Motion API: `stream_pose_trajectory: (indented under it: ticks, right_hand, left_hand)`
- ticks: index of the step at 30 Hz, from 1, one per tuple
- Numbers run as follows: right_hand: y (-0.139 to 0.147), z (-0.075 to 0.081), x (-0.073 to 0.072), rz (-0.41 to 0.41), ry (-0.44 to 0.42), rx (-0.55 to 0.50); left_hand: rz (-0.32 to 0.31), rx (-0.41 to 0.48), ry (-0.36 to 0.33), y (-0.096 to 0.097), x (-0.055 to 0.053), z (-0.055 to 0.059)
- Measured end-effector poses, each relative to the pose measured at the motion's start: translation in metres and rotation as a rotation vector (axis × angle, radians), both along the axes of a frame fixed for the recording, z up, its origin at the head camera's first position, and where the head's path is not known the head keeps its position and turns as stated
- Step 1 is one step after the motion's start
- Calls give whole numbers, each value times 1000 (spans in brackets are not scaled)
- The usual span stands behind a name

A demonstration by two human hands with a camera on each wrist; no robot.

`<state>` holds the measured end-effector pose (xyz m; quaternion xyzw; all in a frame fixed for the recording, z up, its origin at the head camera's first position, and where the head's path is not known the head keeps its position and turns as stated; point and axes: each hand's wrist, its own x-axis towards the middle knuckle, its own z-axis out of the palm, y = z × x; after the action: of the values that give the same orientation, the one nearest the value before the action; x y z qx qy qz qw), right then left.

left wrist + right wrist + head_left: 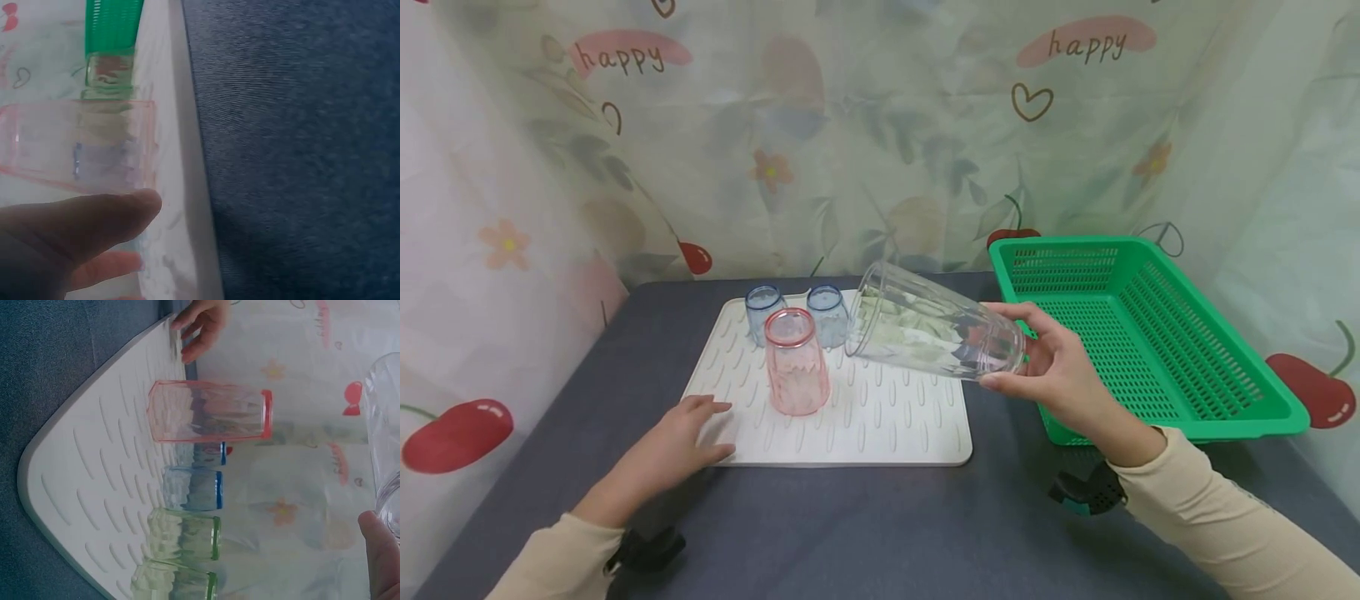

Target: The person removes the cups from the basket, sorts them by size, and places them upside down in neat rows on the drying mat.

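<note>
My right hand [1056,358] grips a tall clear glass [936,325] near its base. The glass is tilted almost on its side above the mat, with its wide mouth pointing left. Mouth down on the white ridged mat [880,433] stands a pink glass [797,371]. Two short blue glasses, one at the left [763,312] and one at the right [827,317], are behind it. Two green glasses [184,534] show in the right wrist view, hidden behind the clear glass from above. My left hand [673,437], holding nothing, hovers by the mat's front left corner with fingers extended.
A green slotted plastic basket [1150,429] stands to the right of the mat, behind my right hand. Dark grey cloth [850,533] covers the table. A printed curtain [880,150] closes off the back and both sides.
</note>
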<state>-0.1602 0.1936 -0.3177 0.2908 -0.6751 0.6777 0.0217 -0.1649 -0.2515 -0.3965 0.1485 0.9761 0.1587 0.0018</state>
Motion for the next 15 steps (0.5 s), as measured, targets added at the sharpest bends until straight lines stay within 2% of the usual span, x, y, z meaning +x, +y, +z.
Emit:
stream_pose_trajectory:
  ticks: [6, 15]
  right_hand:
    - [3, 4, 0, -62, 5, 80]
    - [4, 14, -1, -96, 3, 113]
  left_hand:
    - [-17, -10, 27, -2, 2, -10]
    - [-15, -30, 0, -3, -1, -11]
